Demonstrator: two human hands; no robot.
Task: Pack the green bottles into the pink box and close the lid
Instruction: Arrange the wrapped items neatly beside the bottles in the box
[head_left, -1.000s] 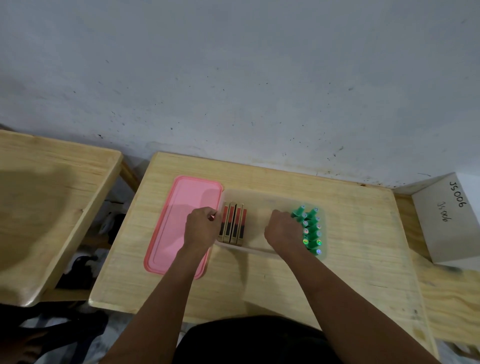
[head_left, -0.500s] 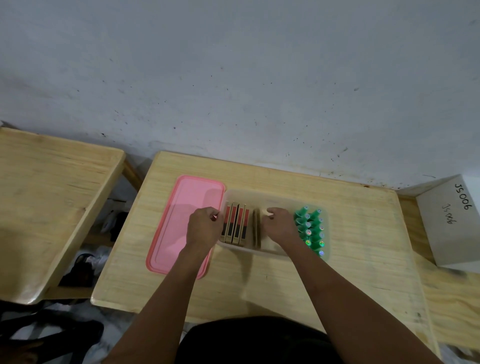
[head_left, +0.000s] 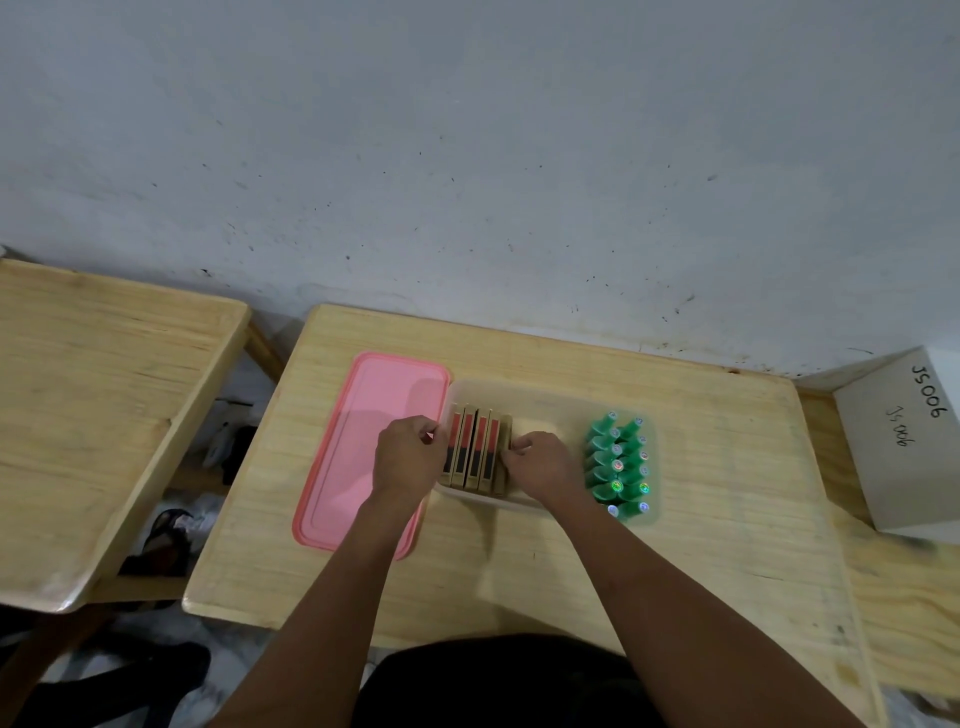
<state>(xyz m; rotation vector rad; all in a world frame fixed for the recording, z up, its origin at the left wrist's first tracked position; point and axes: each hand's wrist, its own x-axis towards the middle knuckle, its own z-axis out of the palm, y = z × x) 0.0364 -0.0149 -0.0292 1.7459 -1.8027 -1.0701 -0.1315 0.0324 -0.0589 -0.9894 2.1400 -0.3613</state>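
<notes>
Fingers (head_left: 519, 448) of the right hand (head_left: 545, 462) are curled, tips clamped on the right-most carton of the row. Fingers (head_left: 422, 427) of the left hand (head_left: 408, 460) are curled too, at the row's left end; I can't tell if they pinch the first carton or the box wall.

Big to small:
- The pale wooden table (head_left: 727, 467), both hands over its middle.
- The flat pink plastic lid (head_left: 358, 441) lies left of the box. Its right edge is touching or just beside the box's left wall, long axis near to far. The left forearm crosses its near right corner.
- The translucent rectangular plastic box (head_left: 545, 389) is open, long axis left to right.
- Inside, left part: slim tan cartons with red and black panels (head_left: 475, 452), on edge, side by side, long axes near to far.
- A gap in the middle, partly under the right hand.
- Inside, right end: small green plastic bottles (head_left: 618, 462), two rows running near to far, upright, packed touching.

The bottles sit just right of the right hand and well apart from the left. I judge them already packed, with the lid step not yet done. The lid is on the left, partly under the left hand, so that hand is nearer. Its long axis looks crossed to the box's, so I'd expect a quarter turn before it seats.
</notes>
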